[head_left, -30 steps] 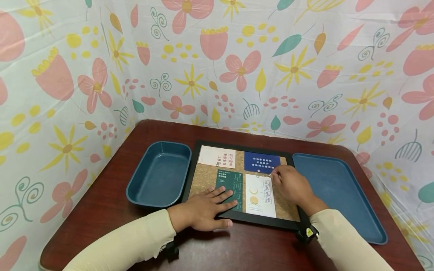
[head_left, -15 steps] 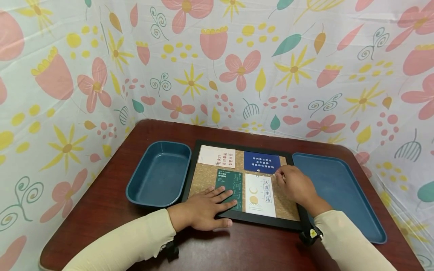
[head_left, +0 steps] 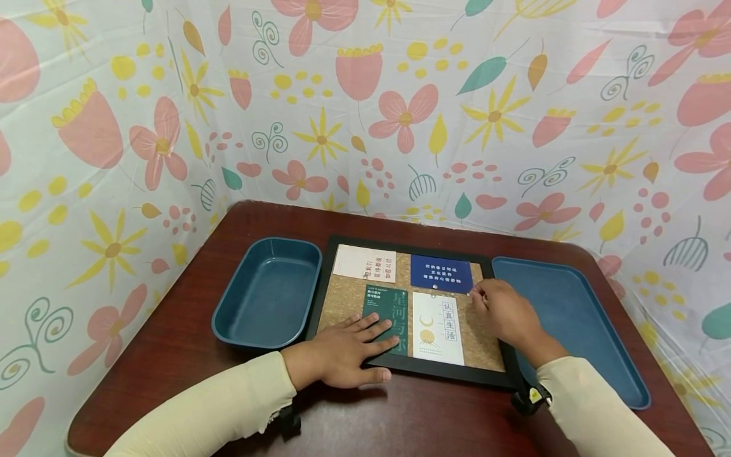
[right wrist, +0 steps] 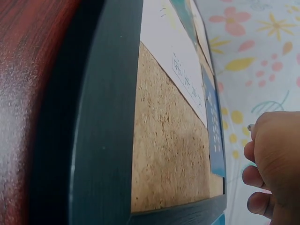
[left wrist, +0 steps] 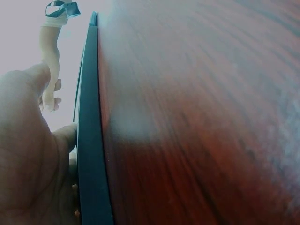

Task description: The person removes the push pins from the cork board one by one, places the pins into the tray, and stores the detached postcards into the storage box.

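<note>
A black-framed cork board lies on the table. Pinned to it are a pale card, a blue card, a green card and a white card. My left hand rests with fingers spread over the green card and the board's lower frame. Close to the blue card's lower right corner, my right hand pinches a small silvery thumbtack, mostly hidden by the fingertips. Shiny thumbtack heads show at the edges of the blue and white cards.
A deep blue bin stands left of the board. To the right lies a flat blue tray, partly behind my right forearm. A flowered cloth hangs behind the dark red table.
My right hand has drawn a little to the right, away from the blue card's corner, with its fingers still pinched. My left hand has stayed in place.
</note>
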